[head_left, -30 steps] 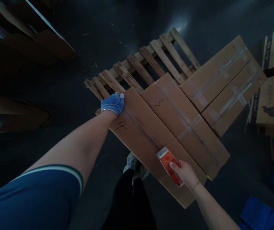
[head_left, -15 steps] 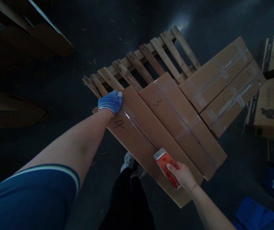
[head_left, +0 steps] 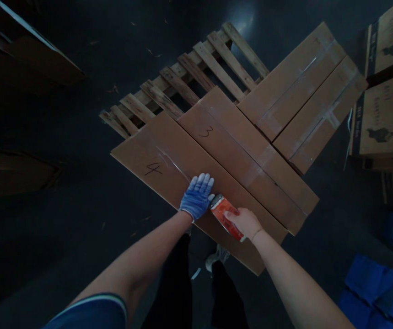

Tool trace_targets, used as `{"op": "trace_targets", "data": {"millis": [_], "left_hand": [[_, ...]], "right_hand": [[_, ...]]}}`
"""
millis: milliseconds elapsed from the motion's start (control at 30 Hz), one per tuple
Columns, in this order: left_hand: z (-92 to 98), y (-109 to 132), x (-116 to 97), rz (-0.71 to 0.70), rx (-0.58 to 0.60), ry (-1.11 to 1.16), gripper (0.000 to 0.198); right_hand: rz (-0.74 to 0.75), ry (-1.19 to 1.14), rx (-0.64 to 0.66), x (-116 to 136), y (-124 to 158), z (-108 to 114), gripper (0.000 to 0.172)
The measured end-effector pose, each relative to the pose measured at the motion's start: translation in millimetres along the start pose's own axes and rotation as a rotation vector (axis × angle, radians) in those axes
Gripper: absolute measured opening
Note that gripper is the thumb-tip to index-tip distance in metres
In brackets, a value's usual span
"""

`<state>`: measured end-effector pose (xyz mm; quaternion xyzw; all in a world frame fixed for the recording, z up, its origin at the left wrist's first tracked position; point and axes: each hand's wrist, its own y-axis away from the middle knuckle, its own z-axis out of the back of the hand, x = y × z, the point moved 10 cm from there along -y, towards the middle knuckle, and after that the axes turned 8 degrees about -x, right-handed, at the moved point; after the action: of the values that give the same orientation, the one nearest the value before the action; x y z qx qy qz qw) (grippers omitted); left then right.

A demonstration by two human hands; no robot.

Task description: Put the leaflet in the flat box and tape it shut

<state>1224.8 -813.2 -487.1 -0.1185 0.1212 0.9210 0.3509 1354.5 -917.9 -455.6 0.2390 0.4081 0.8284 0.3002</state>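
Note:
A long cardboard box (head_left: 155,137) marked "4" lies nearest me on the wooden pallet (head_left: 179,87). My left hand (head_left: 196,196), in a blue glove with white fingertips, rests flat on its top with the fingers stretched out, over the middle seam. Bare, my right hand (head_left: 246,222) is wrapped round an orange-red tape dispenser (head_left: 226,217) with a grey front end. That front end sits on the box top, right beside my left thumb. Against this box lies another one (head_left: 230,137), marked "3", with clear tape along its seam.
Two more taped boxes (head_left: 295,77) lie crosswise at the pallet's right. Printed cartons (head_left: 388,119) are stacked at the right edge, with blue bundles (head_left: 378,283) below. Dark cardboard (head_left: 41,59) stands at the upper left. My feet are close to the box's near side.
My left hand has moved from the far left end of box "4" along the seam to beside the tape dispenser. My right hand keeps hold of the dispenser. The view has shifted a little.

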Motion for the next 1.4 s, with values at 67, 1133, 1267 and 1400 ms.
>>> {"op": "trace_targets", "data": {"millis": [67,1133,1267,1400], "left_hand": [[-6.7,2,-13,-0.051,0.006,-0.019,0.055],[-2.5,-31,-48,-0.199,-0.147,-0.095,0.055],[-3.3,-32,-41,-0.181,-0.158,-0.115,0.057],[-25.6,-12,-107,-0.107,-0.175,-0.117,0.061]], "right_hand": [[0.033,-0.001,-0.008,1,-1,2,0.060],[-0.099,-0.240,0.067,-392,130,-10,0.050],[-0.111,-0.259,0.077,-395,104,-28,0.050],[-0.091,-0.350,0.104,-398,89,-42,0.053]]}}
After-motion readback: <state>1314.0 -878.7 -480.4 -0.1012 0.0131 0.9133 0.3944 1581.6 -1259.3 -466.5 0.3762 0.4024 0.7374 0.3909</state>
